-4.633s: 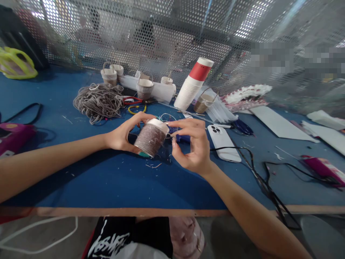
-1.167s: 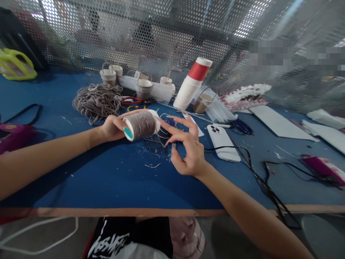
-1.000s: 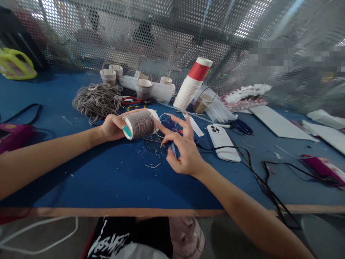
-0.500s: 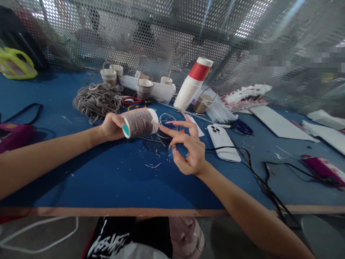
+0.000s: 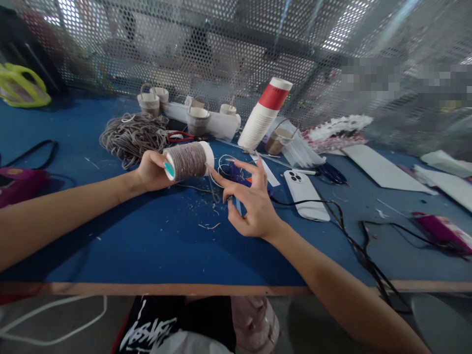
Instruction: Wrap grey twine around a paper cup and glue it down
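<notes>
My left hand (image 5: 152,172) is closed around a paper cup (image 5: 209,154) lying on its side above the table. Grey cord (image 5: 189,161) is wound in close rows around most of the cup, leaving a white band bare at one end. My right hand (image 5: 255,202) has its fingers spread, and the index fingertip touches the cord's edge near that white band. A loose cord end (image 5: 214,193) hangs below the fingertip. Behind the right hand lies a blue object (image 5: 236,173), partly hidden, with an orange bit showing.
A heap of grey cord (image 5: 134,137) lies behind my left hand. Small cord-wrapped buckets (image 5: 198,121) and a leaning stack of paper cups (image 5: 258,120) stand at the back. A white phone (image 5: 306,196) and black cables (image 5: 344,228) lie to the right, before a perforated metal screen (image 5: 236,49).
The wrapped cup has shifted slightly up and left in my left hand. My right hand has moved a little left with it, index finger still at the cord.
</notes>
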`<state>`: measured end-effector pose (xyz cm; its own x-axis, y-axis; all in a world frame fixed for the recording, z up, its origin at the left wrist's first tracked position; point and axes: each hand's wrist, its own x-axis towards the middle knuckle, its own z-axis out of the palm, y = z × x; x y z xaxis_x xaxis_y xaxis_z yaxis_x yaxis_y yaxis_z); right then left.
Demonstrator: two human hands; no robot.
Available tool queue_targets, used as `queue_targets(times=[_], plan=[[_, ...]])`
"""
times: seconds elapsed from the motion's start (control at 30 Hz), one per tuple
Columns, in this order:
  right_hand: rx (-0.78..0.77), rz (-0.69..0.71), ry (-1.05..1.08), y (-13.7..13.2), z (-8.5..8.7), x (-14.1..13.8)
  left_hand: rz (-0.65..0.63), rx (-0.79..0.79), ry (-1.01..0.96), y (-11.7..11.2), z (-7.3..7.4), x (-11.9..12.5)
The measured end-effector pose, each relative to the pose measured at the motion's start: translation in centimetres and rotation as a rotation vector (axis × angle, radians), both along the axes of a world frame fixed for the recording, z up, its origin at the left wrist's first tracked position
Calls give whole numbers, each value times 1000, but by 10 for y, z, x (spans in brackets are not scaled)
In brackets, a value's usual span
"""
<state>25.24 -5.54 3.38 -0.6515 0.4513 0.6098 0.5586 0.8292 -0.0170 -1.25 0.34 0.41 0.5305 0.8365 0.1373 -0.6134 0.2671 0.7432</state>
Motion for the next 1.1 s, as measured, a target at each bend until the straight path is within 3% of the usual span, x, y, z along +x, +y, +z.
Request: queue_targets(times=[0.23, 0.33, 0.43, 0.73, 1.1], plan=[[284, 19, 48, 2, -3, -2, -11, -96, -5, 3, -4, -5], [329, 40, 148, 0, -3, -2, -21, -96, -3, 3, -5, -5], [303, 37, 179, -3, -1, -3, -39, -81, 13, 3, -4, -5], [114, 13, -31, 1, -2, -6, -89, 12, 12, 1, 0, 0], [209, 198, 203, 1, 1, 2, -39, -83, 14, 2, -3, -7]])
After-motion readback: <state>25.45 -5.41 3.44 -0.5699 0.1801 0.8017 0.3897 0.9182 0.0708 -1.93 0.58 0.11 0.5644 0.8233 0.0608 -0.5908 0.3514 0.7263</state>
